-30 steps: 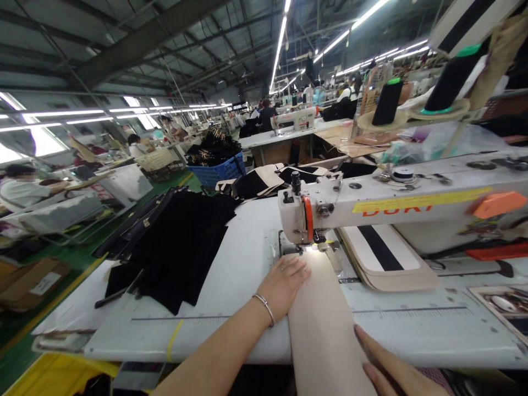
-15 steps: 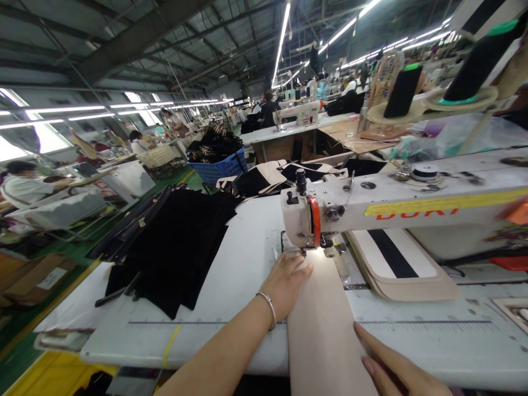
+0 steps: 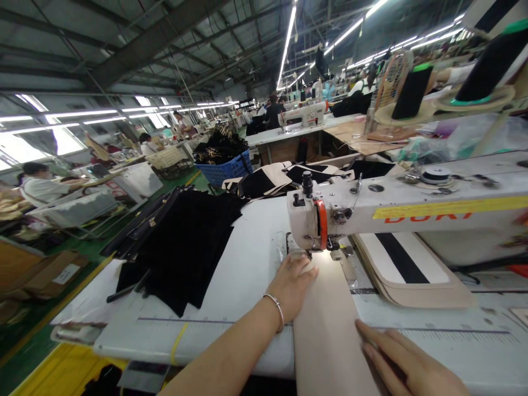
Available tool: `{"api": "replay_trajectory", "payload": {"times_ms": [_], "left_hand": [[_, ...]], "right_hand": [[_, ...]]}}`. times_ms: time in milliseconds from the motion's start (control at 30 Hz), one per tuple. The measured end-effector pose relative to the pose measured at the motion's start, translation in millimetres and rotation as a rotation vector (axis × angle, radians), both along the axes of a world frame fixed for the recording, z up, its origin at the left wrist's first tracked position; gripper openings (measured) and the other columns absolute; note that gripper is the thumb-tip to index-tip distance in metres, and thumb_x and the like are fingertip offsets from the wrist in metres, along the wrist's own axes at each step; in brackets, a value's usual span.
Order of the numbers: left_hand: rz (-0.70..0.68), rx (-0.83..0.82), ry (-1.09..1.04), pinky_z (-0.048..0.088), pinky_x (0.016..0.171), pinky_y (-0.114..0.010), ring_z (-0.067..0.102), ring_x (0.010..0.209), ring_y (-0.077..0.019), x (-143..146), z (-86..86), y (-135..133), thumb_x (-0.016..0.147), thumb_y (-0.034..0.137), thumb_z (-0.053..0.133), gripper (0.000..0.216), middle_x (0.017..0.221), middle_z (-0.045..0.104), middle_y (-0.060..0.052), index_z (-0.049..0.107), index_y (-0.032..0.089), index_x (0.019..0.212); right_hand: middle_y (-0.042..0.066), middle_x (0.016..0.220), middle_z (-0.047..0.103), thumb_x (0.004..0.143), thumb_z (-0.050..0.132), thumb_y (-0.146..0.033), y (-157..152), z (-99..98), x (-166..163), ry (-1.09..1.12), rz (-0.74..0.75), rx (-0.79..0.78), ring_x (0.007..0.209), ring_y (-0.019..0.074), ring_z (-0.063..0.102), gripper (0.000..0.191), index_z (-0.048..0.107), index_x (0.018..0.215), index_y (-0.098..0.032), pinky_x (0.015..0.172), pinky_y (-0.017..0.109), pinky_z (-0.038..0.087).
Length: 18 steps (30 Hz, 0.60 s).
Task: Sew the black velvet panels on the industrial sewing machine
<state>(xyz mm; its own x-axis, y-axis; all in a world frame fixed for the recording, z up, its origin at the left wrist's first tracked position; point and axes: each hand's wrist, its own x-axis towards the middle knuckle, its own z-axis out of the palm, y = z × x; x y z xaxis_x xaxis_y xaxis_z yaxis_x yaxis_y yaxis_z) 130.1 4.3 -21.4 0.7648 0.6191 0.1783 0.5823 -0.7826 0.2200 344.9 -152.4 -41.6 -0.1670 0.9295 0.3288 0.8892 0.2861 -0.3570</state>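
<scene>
A long beige panel (image 3: 330,330) runs from the table's front edge up beneath the head of a sewing machine (image 3: 313,220), whose lamp lights its far end. My left hand (image 3: 291,286), a silver bangle at its wrist, lies on the panel's left side with fingers stretched toward the needle area. The exact needle point is partly hidden by the fingers. At the panel's right edge, nearer to me, my right hand (image 3: 406,363) has its thumb and forefinger on the edge. A stack of beige flaps with a black stripe (image 3: 406,264) rests right of the machine head.
Black fabric pieces (image 3: 185,247) are piled on the table's left. Striped panels (image 3: 268,179) lie behind the machine, near a blue crate (image 3: 226,168). Thread cones (image 3: 412,92) stand at upper right. A printed ruler (image 3: 206,323) crosses the table front. Other people work farther back.
The view has shifted slightly, so most things sit farther right. Both hands remain on the panel in nearly the same places, the left beside the needle area and the right at the edge.
</scene>
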Motion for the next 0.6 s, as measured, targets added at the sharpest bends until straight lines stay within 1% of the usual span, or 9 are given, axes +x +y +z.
{"api": "replay_trajectory", "payload": {"times_ms": [67, 133, 200, 267, 367, 400, 467, 533, 600], "left_hand": [[0.000, 0.020, 0.015, 0.020, 0.116, -0.048, 0.034, 0.135, -0.0230, 2.0, 3.1, -4.0, 0.088, 0.009, 0.043, 0.045, 0.136, 0.047, -0.010, 0.047, 0.021, 0.131], [-0.004, 0.048, 0.049, 0.024, 0.116, -0.040, 0.037, 0.134, -0.0189, -6.0, 11.2, -5.5, 0.092, 0.016, 0.044, 0.041, 0.138, 0.048, -0.006, 0.047, 0.023, 0.131], [0.044, 0.077, 0.091, 0.028, 0.114, -0.031, 0.042, 0.130, -0.0137, -30.4, 25.9, -2.7, 0.094, 0.022, 0.045, 0.038, 0.136, 0.052, 0.000, 0.047, 0.028, 0.131], [0.185, 0.124, 0.112, 0.027, 0.114, -0.032, 0.044, 0.129, -0.0141, -70.5, 45.6, 4.0, 0.095, 0.021, 0.042, 0.038, 0.134, 0.054, 0.000, 0.047, 0.028, 0.132], [0.509, 0.238, 0.108, 0.012, 0.114, -0.058, 0.032, 0.136, -0.0297, -139.0, 72.3, 17.9, 0.092, 0.014, 0.041, 0.041, 0.140, 0.045, -0.017, 0.045, 0.013, 0.133], [0.634, 0.279, 0.173, 0.014, 0.114, -0.057, 0.032, 0.136, -0.0307, -157.6, 77.9, 22.7, 0.089, 0.015, 0.047, 0.043, 0.141, 0.044, -0.017, 0.046, 0.012, 0.132], [0.741, 0.304, 0.304, 0.020, 0.114, -0.052, 0.034, 0.135, -0.0304, -181.9, 85.1, 31.1, 0.084, 0.014, 0.055, 0.048, 0.141, 0.044, -0.017, 0.048, 0.011, 0.131], [0.755, 0.300, 0.389, 0.030, 0.110, -0.044, 0.042, 0.130, -0.0276, -189.2, 92.4, 36.4, 0.080, 0.010, 0.055, 0.048, 0.135, 0.050, -0.015, 0.052, 0.012, 0.127], [0.760, 0.304, 0.406, 0.041, 0.101, -0.040, 0.054, 0.118, -0.0261, -183.9, 106.3, 36.4, 0.079, 0.006, 0.051, 0.041, 0.120, 0.060, -0.014, 0.058, 0.013, 0.119]], "right_hand": [[0.005, 0.108, 0.066, 0.095, 0.037, -0.037, 25.0, 6.6, -7.7, -0.037, 0.016, 0.066, 0.094, 0.0168, 0.065, 0.038, 0.059, 0.123, -0.024, 0.081, 0.028, 0.055], [0.007, 0.121, 0.060, 0.093, 0.041, -0.042, 52.3, 7.8, -16.8, -0.114, 0.045, 0.130, 0.108, 0.0221, 0.058, 0.041, 0.056, 0.127, -0.025, 0.093, 0.041, 0.049], [0.008, 0.134, 0.051, 0.090, 0.045, -0.048, 74.6, 3.4, -24.3, -0.194, 0.067, 0.187, 0.120, 0.0275, 0.049, 0.049, 0.051, 0.133, -0.025, 0.100, 0.049, 0.042], [0.007, 0.141, 0.045, 0.088, 0.046, -0.051, 87.5, -4.4, -27.6, -0.245, 0.079, 0.230, 0.125, 0.0291, 0.045, 0.056, 0.045, 0.137, -0.026, 0.100, 0.051, 0.041], [0.005, 0.143, 0.041, 0.087, 0.045, -0.053, 91.3, -15.3, -25.4, -0.272, 0.083, 0.260, 0.126, 0.0281, 0.043, 0.060, 0.040, 0.141, -0.027, 0.100, 0.051, 0.040], [0.005, 0.144, 0.041, 0.087, 0.045, -0.054, 90.4, -17.6, -23.9, -0.275, 0.080, 0.263, 0.126, 0.0281, 0.043, 0.061, 0.039, 0.141, -0.028, 0.100, 0.051, 0.040], [0.004, 0.144, 0.041, 0.086, 0.045, -0.054, 88.3, -20.0, -21.7, -0.278, 0.073, 0.260, 0.127, 0.0283, 0.042, 0.061, 0.039, 0.142, -0.029, 0.100, 0.051, 0.039], [0.004, 0.144, 0.040, 0.086, 0.044, -0.055, 87.5, -20.7, -21.1, -0.278, 0.075, 0.249, 0.127, 0.0280, 0.042, 0.062, 0.038, 0.142, -0.029, 0.100, 0.050, 0.039], [0.003, 0.145, 0.040, 0.087, 0.044, -0.054, 87.8, -20.5, -21.6, -0.273, 0.076, 0.242, 0.127, 0.0274, 0.042, 0.061, 0.038, 0.142, -0.029, 0.100, 0.049, 0.039]]}}
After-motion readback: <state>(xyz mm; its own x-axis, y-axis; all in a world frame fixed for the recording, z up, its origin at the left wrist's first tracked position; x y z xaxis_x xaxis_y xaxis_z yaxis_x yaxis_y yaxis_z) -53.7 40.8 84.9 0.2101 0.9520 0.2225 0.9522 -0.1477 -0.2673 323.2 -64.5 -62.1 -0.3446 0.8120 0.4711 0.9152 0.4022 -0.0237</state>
